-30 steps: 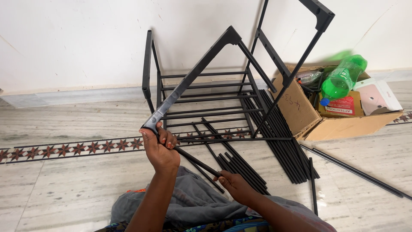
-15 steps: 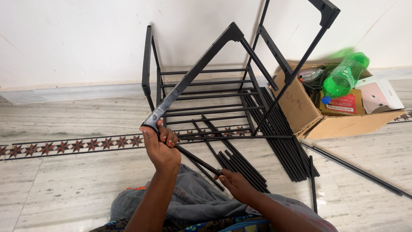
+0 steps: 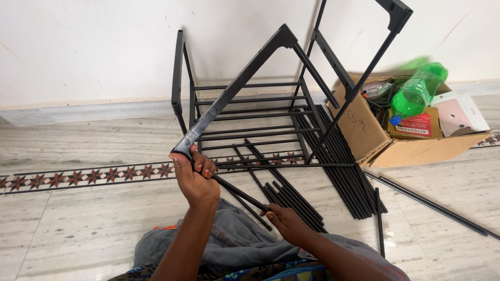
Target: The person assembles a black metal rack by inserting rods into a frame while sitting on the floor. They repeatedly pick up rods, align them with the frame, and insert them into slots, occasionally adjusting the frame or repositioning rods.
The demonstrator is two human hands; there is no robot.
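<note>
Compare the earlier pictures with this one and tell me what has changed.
Almost nothing. The left hand still grips the end of the black rack frame, and the right hand still holds the thin black rod running up to that end. The cardboard box has not moved.

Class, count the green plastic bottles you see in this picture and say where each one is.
1: the green bottle lies tilted in the open cardboard box at right by the wall. Others may be hidden inside the box.

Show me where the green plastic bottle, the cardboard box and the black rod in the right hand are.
green plastic bottle [image 3: 416, 93], head view, middle of its body.
cardboard box [image 3: 359, 127], head view, its left outer wall.
black rod [image 3: 240, 193], head view, mid-shaft between the two hands.
</note>
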